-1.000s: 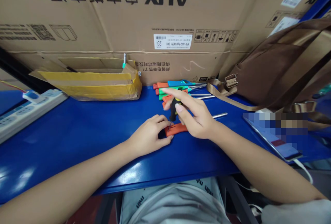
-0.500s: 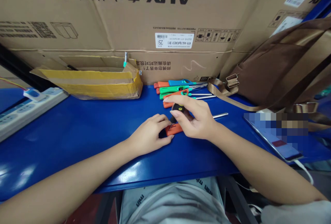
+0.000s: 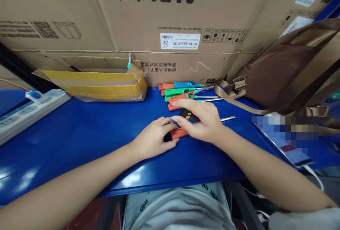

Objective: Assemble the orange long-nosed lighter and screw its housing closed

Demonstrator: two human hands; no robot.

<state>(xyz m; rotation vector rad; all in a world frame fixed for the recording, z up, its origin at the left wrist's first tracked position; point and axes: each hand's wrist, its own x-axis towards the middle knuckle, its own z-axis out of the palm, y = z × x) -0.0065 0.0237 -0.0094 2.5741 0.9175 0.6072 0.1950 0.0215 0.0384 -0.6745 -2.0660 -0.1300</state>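
Observation:
An orange long-necked lighter [image 3: 179, 133] lies on the blue table, its metal tube pointing right. My left hand [image 3: 156, 137] grips its handle end between thumb and fingers. Above the handle, my right hand [image 3: 203, 120] holds a short black-and-yellow screwdriver [image 3: 186, 114], its shaft tilted down toward the lighter's handle; the exact contact of the tip is hard to make out. Just behind my hands lies a group of several similar lighters [image 3: 183, 92] in orange, green and blue, tubes toward the right.
A yellow-taped cardboard box [image 3: 106, 92] stands at the back left, beside a white power strip [image 3: 29, 111]. At the right are a brown bag [image 3: 281, 70] with a strap and a phone [image 3: 289, 148] on a cable. A large carton [image 3: 119, 21] walls off the back.
My right hand's fingers have shifted around the screwdriver, the thumb now stretched further left. My left hand and the lighter keep their place.

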